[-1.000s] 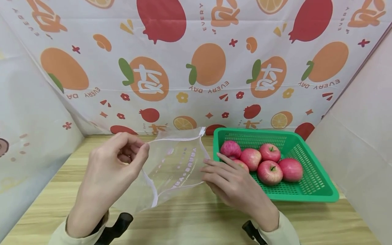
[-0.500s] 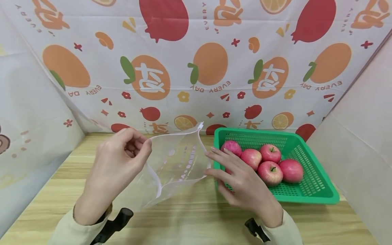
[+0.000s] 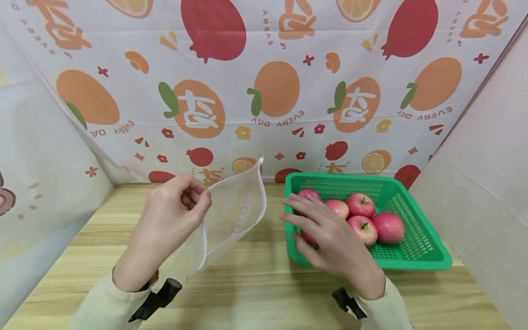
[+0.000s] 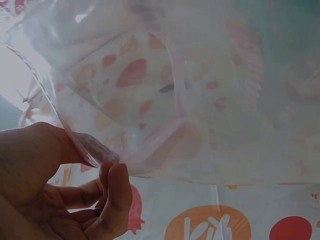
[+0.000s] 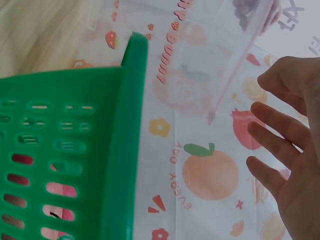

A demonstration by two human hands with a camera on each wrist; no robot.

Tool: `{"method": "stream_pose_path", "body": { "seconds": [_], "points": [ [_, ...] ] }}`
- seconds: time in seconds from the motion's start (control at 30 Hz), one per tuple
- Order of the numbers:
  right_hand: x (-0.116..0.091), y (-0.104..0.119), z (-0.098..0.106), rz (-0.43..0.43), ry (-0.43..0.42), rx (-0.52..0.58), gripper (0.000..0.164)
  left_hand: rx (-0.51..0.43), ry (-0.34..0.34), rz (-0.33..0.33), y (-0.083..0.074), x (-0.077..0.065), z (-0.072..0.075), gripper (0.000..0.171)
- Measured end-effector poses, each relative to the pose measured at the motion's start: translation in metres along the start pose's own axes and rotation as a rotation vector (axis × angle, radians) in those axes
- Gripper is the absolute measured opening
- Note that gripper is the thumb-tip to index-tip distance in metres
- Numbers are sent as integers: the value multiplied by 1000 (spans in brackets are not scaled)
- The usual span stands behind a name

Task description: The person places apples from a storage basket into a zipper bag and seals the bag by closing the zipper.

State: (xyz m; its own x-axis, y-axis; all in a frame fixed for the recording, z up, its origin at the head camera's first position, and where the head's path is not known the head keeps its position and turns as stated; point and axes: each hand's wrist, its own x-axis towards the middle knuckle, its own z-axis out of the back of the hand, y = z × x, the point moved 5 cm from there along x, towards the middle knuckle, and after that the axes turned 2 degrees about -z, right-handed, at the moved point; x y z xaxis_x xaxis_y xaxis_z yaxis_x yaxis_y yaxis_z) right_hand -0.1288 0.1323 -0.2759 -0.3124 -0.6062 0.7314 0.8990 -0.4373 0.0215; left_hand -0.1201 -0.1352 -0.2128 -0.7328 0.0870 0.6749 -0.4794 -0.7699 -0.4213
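We moved our R hand [image 3: 332, 238] off the bag [image 3: 236, 206] to left edge of basket [image 3: 416, 264], fingers apart & free; now just our L hand [image 3: 167, 224] pinches the bag.

Left grip [image 3: 165, 227] pinches; right grip [image 3: 332, 238] has its fingers [image 5: 275, 144] apart.

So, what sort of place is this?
Maybe a small screened work booth. A white fruit-printed cloth backdrop stands behind a pale wood-grain tabletop, with a whitish wall at each side. A green plastic basket of round red apples sits there. The room beyond doesn't show.
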Motion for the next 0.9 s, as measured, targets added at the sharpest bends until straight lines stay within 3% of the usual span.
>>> {"method": "stream_pose_path", "body": {
  "seconds": [0.23, 0.4, 0.57, 0.9],
  "points": [
    [0, -7, 5, -4, -8, -27, 30, -17, 18, 22, 3, 1, -6, 16],
    [-2, -15, 11, -70, 55, -59, 31, -32, 6, 16, 3, -1, -6, 16],
    [0, -27, 19, -147, 144, -77, 43, -47, -4, 27, 4, -2, -4, 15],
    [13, -37, 27, -227, 194, -168, 52, -86, -28, 78, 2, -5, 1, 12]
  ]
}}
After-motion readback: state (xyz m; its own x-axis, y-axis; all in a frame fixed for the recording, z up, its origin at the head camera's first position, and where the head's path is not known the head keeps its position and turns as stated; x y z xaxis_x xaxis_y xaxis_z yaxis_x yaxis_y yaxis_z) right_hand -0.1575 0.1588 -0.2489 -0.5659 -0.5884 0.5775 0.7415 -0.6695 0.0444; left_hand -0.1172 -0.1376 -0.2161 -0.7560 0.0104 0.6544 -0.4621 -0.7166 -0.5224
